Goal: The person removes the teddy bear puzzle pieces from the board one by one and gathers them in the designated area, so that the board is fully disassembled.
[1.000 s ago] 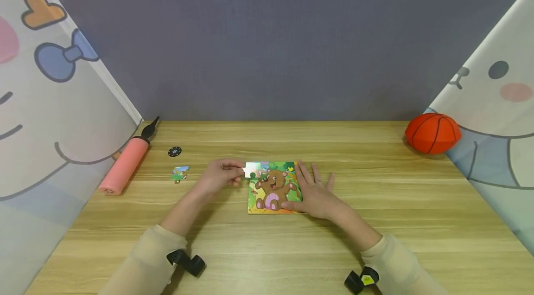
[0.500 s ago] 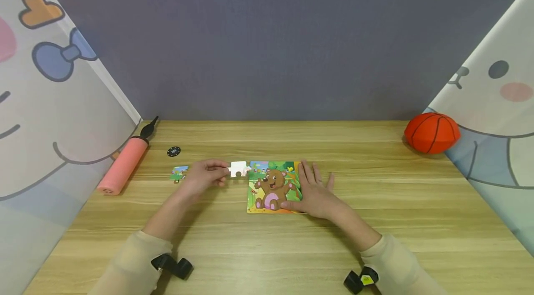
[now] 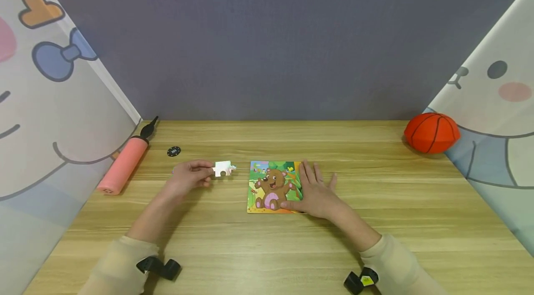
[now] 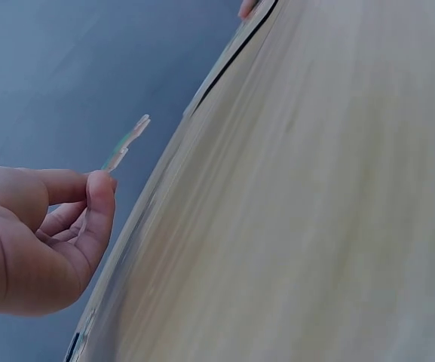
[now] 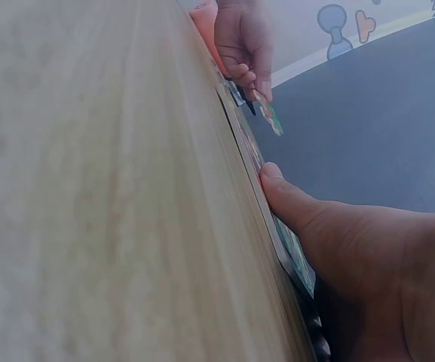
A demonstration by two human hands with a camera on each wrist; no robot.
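A wooden table (image 3: 375, 239) fills the lower half of the frame. At the left edge a pink air pump (image 3: 123, 165) lies slanted, its black nozzle pointing to the upper right. Just right of it sits 1 small black disc (image 3: 174, 151), maybe a cap. At the right edge rests an orange ball (image 3: 432, 132). Behind stands a grey wall (image 3: 267, 40), with cartoon-printed curtains (image 3: 46, 100) on both sides.

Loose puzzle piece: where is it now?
Head view: puzzle piece pinched by the left hand, left of the bear puzzle, above the table.
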